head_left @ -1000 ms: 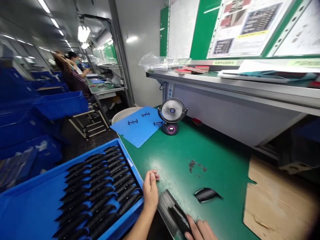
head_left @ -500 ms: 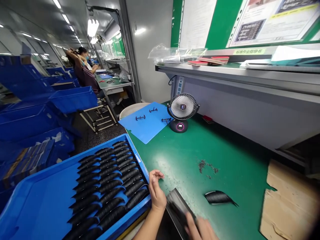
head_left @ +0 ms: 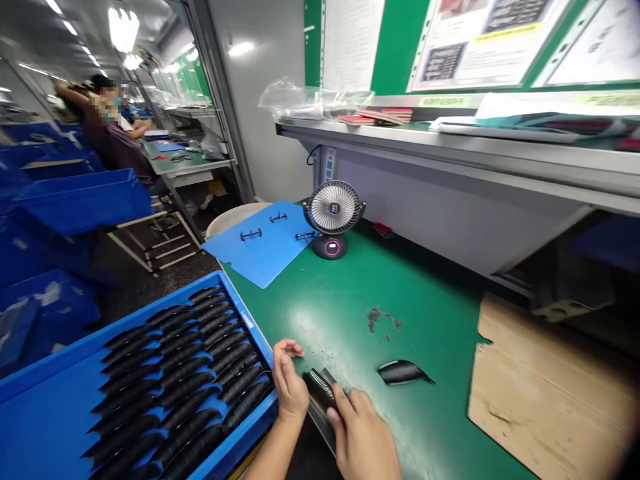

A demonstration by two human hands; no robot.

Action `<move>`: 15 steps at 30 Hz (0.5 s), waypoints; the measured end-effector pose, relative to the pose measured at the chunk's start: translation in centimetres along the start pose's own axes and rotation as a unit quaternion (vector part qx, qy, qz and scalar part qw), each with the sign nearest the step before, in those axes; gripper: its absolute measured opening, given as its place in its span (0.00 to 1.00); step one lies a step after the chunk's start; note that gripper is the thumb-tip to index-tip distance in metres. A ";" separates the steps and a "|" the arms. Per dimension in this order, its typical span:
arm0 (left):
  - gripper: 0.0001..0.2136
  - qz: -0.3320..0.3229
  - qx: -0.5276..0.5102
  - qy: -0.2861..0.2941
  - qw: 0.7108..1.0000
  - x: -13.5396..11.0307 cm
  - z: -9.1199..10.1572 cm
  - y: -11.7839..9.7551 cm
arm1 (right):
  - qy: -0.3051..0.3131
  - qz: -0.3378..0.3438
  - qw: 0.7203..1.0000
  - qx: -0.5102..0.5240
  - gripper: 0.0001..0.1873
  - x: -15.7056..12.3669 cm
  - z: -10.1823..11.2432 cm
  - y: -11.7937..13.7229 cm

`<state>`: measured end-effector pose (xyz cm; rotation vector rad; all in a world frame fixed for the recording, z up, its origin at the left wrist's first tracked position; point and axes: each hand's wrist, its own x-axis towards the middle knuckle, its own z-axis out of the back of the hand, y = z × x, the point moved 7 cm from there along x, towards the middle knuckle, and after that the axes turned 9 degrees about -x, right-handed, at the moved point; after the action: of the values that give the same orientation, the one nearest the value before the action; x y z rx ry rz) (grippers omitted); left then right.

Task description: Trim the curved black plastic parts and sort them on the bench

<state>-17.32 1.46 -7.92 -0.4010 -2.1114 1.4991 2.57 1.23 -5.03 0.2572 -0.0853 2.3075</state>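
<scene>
My left hand point(head_left: 289, 383) rests at the near edge of the green table point(head_left: 360, 313), fingers curled, against a grey metal plate point(head_left: 320, 410). My right hand point(head_left: 363, 437) presses a black ribbed curved part point(head_left: 320, 390) down on that plate, fingers wrapped over it. A second black curved part point(head_left: 403, 372) lies loose on the table to the right. On my left, a blue tray point(head_left: 60, 413) holds rows of several like black parts point(head_left: 200, 373).
A small desk fan point(head_left: 333, 217) and an open blue ring binder point(head_left: 263, 243) stand at the far end of the table. Cardboard point(head_left: 545, 387) lies at the right. A shelf point(head_left: 450, 150) runs overhead. Blue crates point(head_left: 85, 200) and a seated person point(head_left: 107, 127) are off to the left.
My right hand has slid the black part forward along the plate toward my left hand. The view has shifted slightly to the right.
</scene>
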 end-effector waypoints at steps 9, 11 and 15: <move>0.20 0.002 0.032 0.026 0.999 0.2 -0.4 -0.1 | 0.080 0.002 0.996 -0.028 0.19 0.4 1.3 -2.2; 0.20 0.003 0.038 0.033 0.999 0.3 -0.5 0.0 | 0.076 0.007 0.997 -0.026 0.19 0.4 1.5 -2.0; 0.20 -0.005 0.043 0.033 0.998 0.2 -0.4 0.1 | 0.059 -0.008 0.998 -0.017 0.18 0.5 1.5 -1.5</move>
<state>-17.29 1.96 -7.83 -0.4030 -1.9869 1.5443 3.56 2.39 -3.44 0.1027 -0.0632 2.2983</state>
